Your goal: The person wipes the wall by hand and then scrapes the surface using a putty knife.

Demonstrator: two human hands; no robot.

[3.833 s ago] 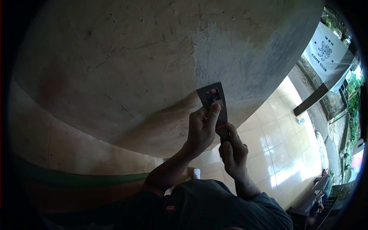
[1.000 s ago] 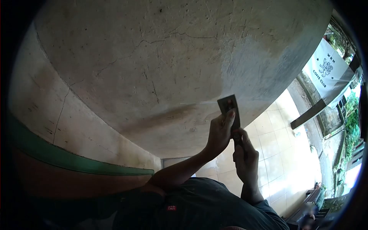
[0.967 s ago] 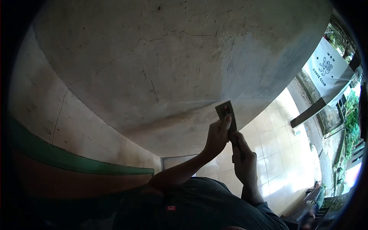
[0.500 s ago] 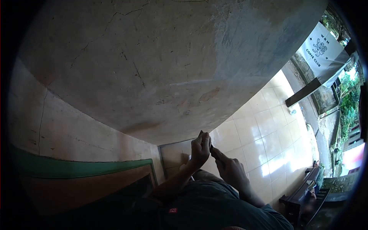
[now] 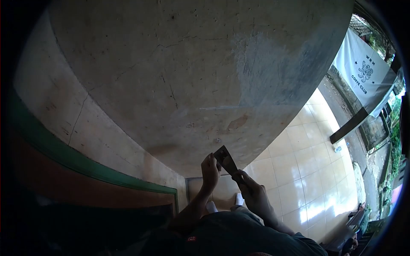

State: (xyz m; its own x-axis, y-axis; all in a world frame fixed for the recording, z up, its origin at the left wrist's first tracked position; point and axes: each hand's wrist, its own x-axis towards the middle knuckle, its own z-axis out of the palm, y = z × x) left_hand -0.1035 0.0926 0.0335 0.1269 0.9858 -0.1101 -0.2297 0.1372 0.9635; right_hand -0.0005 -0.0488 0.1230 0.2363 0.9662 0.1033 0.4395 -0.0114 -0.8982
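Note:
My right hand (image 5: pixel 253 190) is wrapped round the handle of a putty knife (image 5: pixel 226 160). Its broad, flat blade points up and to the left, with a paler patch on its face. Close against the blade's left edge is my left hand (image 5: pixel 209 170), its fingers curled in. Whether those fingers pinch the blade edge or hold something small is hidden. Beyond both hands rises a worn plaster wall (image 5: pixel 179 77), marked with cracks, scratches and a greyish smoothed patch (image 5: pixel 273 72).
A green-edged door frame (image 5: pixel 106 175) stands at left. Glossy floor tiles (image 5: pixel 294 166) stretch away at right, and my feet (image 5: pixel 239 198) are below. A white banner (image 5: pixel 363 70) hangs outside beside a dark post (image 5: pixel 348 126). Part of a seated person (image 5: pixel 363 219) shows at lower right.
My left hand has slid leftward off the blade it was covering, so more of the putty knife shows. The view has shifted, moving the wall and banner slightly right and down.

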